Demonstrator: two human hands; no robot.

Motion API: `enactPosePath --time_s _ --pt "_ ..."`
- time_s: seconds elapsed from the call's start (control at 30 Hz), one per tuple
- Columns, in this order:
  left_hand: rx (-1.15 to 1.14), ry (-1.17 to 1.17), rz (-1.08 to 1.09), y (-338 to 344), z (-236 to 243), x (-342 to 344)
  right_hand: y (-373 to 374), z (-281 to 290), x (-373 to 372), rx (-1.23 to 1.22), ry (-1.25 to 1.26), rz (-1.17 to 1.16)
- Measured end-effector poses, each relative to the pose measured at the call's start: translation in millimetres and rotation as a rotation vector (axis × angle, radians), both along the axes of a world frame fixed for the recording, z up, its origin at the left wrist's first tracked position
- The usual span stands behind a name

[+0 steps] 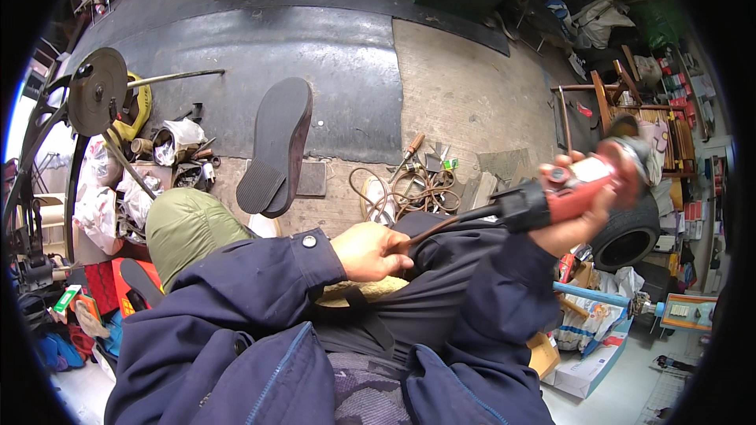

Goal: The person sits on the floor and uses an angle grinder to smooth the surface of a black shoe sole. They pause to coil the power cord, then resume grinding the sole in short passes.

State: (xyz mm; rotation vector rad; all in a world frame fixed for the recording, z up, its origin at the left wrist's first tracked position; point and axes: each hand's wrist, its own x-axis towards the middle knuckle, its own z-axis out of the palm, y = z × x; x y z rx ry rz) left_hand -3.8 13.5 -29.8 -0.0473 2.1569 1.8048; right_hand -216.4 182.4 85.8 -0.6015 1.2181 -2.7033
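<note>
A red grinder [581, 186] is held in the right hand [573, 230], with the fingers wrapped around its body. It is raised to the right of the lap; its head, blurred, is pointed up and to the right, and its cord [453, 222] is led from the dark rear end toward the left hand [366, 252]. That cord is pinched in the left hand, the fingers drawn in narrow around it above the lap. The hands are kept well apart, and both wrists are covered by navy sleeves.

A shoe [278, 142] is seen with its dark sole turned up, in front of the left forearm, across the near edge of the black mat [331, 55]; its toe is pointed away and its ridged heel is turned toward the lap. It is touched by neither hand, and what it is supported by cannot be told. Just beside it, a green padded cloth [189, 228] is seen on the left.

By the mat's near right corner, a wood-handled tool [414, 144] is laid on the floor [472, 94], near a coiled brown cable [405, 210]. At the mat's left edge, a metal wheel [98, 91] is mounted on a black machine. At the right, a tyre [644, 223] is partly hidden behind the right hand.
</note>
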Motion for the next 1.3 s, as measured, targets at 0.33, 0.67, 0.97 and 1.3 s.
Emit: enactPosePath --time_s 0.33,0.67,0.97,1.3 --pt "-0.160 -0.164 0.062 2 -40 -5 36 86 -25 0.235 0.686 -0.560" --pt "0.752 -0.332 0.438 -20 -32 4 22 -19 -107 0.531 0.279 -0.436" --pt "0.988 0.022 0.390 -29 -3 1 43 -104 -190 0.591 -0.437 -0.183" --pt "0.732 -0.496 0.495 -27 -27 2 57 -279 -197 0.934 -0.620 -0.316"
